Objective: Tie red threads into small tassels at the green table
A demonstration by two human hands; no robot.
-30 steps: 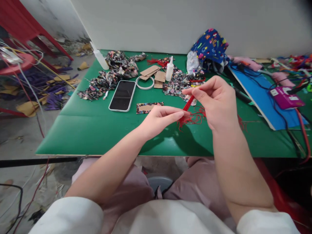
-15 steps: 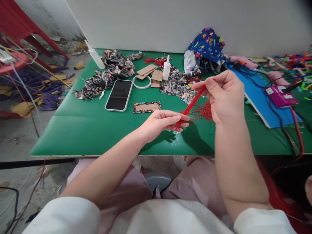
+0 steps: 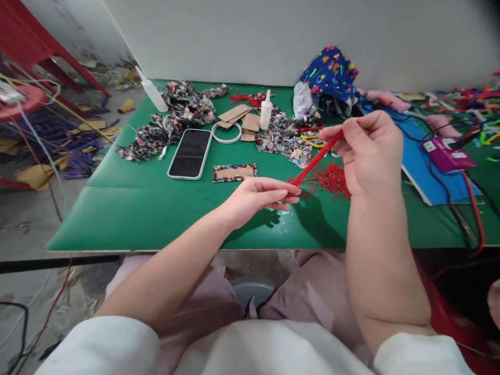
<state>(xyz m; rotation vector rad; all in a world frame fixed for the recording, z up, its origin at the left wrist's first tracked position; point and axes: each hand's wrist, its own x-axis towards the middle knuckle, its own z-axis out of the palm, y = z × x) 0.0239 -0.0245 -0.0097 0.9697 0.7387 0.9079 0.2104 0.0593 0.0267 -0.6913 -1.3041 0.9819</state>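
Note:
Both my hands hold a bundle of red threads (image 3: 317, 158) stretched taut between them above the green table (image 3: 156, 208). My left hand (image 3: 260, 195) pinches its lower end with fingers pressed together. My right hand (image 3: 369, 151) is closed on the upper end, raised to the right. A loose tangle of red thread (image 3: 332, 179) lies on the table under my right hand.
A phone (image 3: 190, 152) lies face up left of centre, with a white ring (image 3: 227, 132), cardboard pieces (image 3: 238, 113), a fabric-edged card (image 3: 235, 172), patterned fabric scraps (image 3: 172, 122) and two glue bottles (image 3: 266, 110) behind. A blue bag (image 3: 330, 73), a blue board (image 3: 429, 161) and cables lie right.
My right hand has pulled up and to the right, stretching the red threads longer. My left hand stayed near the same spot, holding the lower end.

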